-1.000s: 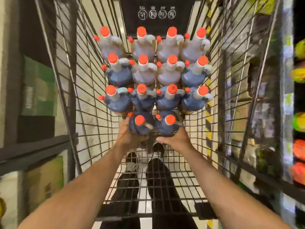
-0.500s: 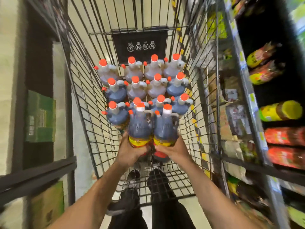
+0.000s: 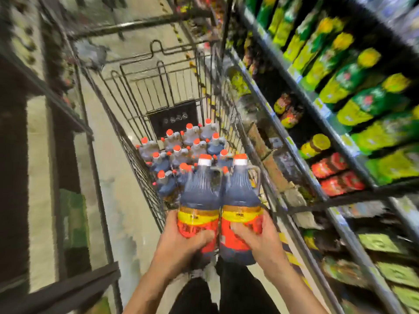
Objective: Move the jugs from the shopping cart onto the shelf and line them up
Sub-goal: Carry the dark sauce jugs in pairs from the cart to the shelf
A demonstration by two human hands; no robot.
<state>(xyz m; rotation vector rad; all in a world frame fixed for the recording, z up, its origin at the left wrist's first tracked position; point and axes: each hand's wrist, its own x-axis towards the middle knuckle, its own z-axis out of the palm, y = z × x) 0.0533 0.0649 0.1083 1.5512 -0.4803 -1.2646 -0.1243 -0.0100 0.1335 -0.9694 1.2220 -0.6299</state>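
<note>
Narrow store aisle, pale floor [image 3: 127,200], all of it smeared by motion blur. Left hand [image 3: 179,243] wrapped around the lower label of the left jug [image 3: 199,200], fingers curled over the red band, thumb along the near side. Right hand [image 3: 260,241] clasped the same way on the right jug [image 3: 240,200], fingers [image 3: 244,232] across the label front. Both jugs upright, pressed side by side and touching, dark liquid inside, yellow and red labels, white collars, orange caps; right one with its loop handle turned toward the shelving. Both raised clear above the cart [image 3: 145,191], near its close end, over the wire rim. Forearms reaching up from the bottom edge, roughly parallel, wrists bent slightly inward. Dark trousers and a shoe below, between the arms.

Farther out, about a dozen more jugs [image 3: 181,150] standing packed in rows at the cart's far half, orange caps up, against a black placard [image 3: 173,118] on the end wall. Bare wire floor open between that cluster and the held pair. Shelf [image 3: 340,196] just right of the cart, running the aisle's length, crowded with green and yellow packs above, red packs and a yellow-lidded jar lower; free space there not discernible through the blur. Dark racking [image 3: 45,91] on the left, a strip of bare floor between it and the cart.
</note>
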